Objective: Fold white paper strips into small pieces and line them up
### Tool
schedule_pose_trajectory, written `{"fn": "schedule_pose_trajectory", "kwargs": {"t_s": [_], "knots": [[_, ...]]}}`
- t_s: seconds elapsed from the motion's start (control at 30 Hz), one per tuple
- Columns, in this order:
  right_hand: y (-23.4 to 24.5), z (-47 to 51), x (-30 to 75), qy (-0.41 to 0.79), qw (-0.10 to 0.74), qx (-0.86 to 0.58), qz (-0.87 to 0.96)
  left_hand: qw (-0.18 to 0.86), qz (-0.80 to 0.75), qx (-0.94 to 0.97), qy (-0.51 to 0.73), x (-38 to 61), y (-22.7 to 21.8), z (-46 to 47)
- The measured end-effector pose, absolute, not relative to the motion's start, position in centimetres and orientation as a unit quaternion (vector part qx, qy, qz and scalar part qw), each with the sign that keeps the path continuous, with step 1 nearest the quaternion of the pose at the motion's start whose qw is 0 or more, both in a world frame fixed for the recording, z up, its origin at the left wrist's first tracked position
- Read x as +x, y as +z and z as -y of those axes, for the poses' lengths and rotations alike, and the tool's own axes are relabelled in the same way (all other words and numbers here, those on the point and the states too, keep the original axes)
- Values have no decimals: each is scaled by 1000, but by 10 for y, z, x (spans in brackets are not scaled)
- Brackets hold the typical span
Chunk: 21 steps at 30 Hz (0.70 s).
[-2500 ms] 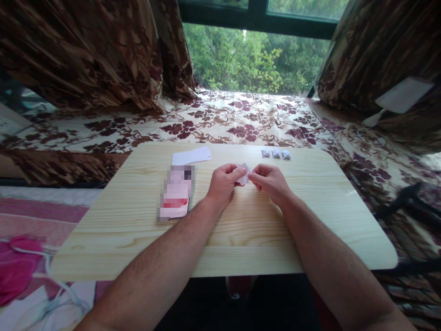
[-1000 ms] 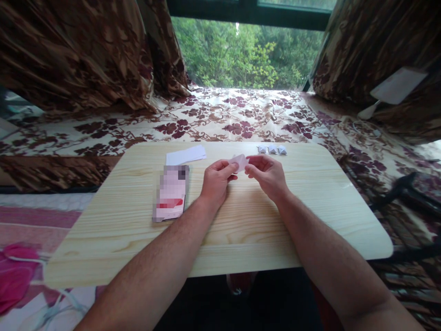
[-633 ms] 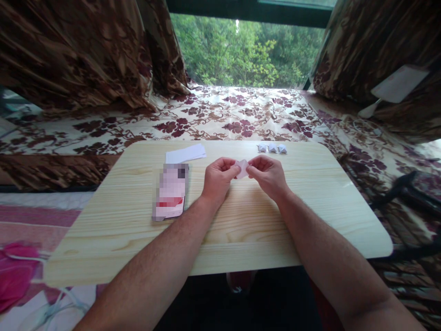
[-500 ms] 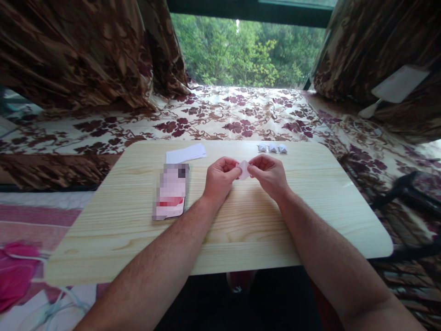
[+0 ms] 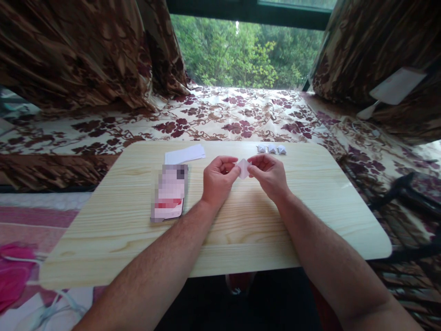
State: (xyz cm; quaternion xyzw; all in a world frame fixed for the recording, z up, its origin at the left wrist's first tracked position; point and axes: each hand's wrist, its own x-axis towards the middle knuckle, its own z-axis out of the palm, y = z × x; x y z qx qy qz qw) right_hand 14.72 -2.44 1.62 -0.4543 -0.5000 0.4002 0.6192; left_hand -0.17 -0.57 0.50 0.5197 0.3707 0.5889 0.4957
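Note:
A small piece of folded white paper (image 5: 243,169) is held up between both hands above the wooden table (image 5: 241,230). My left hand (image 5: 219,178) pinches its left edge between thumb and fingers. On the opposite edge, my right hand (image 5: 269,174) has a similar pinch. A crease runs down the paper's middle. Beyond the right hand, three small folded paper pieces (image 5: 272,149) with raised, pointed tops stand in a row. White paper strips (image 5: 184,154) lie at the table's back left, beyond the left hand.
A phone (image 5: 169,193) with a blurred-out screen lies left of my left forearm. Floral cloth (image 5: 237,112) covers the ledge behind the table, below a window. A white lamp (image 5: 396,86) stands at the right. Cables and pink fabric (image 5: 15,273) are at lower left.
Both hands keep their pinch on the folded paper. The left fingers have shifted slightly, and the paper is turned a little, showing its crease more clearly. The view has moved slightly.

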Motion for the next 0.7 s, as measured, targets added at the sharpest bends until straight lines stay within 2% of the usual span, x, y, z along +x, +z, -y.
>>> {"fn": "schedule_pose_trajectory", "kwargs": {"t_s": [0.7], "knots": [[14,27,145,392,619,-435,524,492,-356,542,580,-1,6,10]]}}
